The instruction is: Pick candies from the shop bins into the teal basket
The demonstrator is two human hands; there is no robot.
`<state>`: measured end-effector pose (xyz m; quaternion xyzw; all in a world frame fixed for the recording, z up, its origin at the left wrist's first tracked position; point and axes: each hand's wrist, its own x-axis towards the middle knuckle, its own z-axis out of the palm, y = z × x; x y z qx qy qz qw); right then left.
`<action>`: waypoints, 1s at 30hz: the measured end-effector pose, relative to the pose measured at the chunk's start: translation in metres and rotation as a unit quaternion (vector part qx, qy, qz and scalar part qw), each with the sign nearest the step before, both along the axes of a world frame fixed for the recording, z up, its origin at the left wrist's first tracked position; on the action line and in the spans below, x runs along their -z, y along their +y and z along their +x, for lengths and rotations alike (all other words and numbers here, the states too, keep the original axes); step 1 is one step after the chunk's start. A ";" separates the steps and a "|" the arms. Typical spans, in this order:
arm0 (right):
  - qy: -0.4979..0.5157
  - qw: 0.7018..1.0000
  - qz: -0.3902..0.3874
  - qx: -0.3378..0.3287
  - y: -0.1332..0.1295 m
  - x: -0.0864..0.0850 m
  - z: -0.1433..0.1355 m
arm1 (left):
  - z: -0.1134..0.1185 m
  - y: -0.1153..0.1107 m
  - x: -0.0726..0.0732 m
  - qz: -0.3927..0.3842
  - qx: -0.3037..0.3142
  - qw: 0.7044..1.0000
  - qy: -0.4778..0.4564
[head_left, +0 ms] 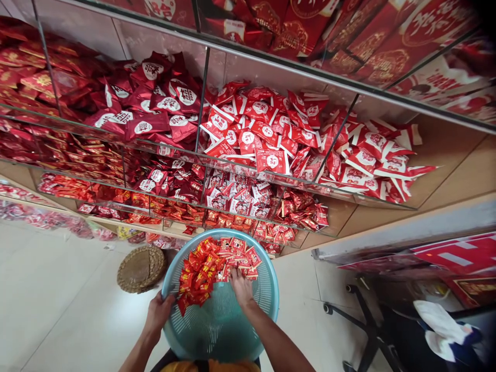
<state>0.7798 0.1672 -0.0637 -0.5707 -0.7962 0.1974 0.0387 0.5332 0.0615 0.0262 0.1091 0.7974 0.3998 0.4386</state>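
Observation:
A round light-blue plastic basket (248, 337) with slotted sides sits in front of my body. My left hand (158, 311) is closed around its left rim. Inside, a heap of red-orange wrapped candies (199, 274) with yellow print lies on the left. Small red-and-cream packets (236, 250) lie beside them at the far right. Over the near edge of these packets, my right hand (241, 287) reaches down into the basket. Its fingers are bent together among the packets, and their tips are partly hidden, so what they pinch cannot be made out.
Tiered shelves with clear dividers hold red-and-white packets (267, 132), maroon packets (163, 101) and other red sweets. A woven straw stool (141, 268) stands on the tiled floor (77, 305) at left. To the right is a black wheeled chair base (368, 328) with white cloth (442, 320) near it.

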 end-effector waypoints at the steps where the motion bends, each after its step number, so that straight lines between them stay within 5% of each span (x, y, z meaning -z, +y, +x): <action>1: -0.016 1.000 -0.001 -0.004 0.000 -0.002 0.000 | 0.000 0.000 0.000 0.002 0.001 1.000 -0.002; 9: -0.072 0.997 -0.014 -0.036 -0.007 -0.011 0.000 | 0.000 0.001 -0.001 -0.006 0.005 1.000 0.005; 16: -0.024 0.985 -0.053 -0.164 -0.029 -0.013 -0.024 | 0.003 0.004 -0.012 -0.022 0.015 0.999 0.021; 24: -0.038 0.990 -0.053 -0.125 -0.031 -0.011 -0.034 | 0.007 0.008 -0.023 -0.020 0.015 1.000 0.010; 30: -0.025 0.981 -0.069 -0.182 -0.032 -0.010 -0.032 | 0.007 0.008 -0.027 -0.033 0.013 0.999 0.017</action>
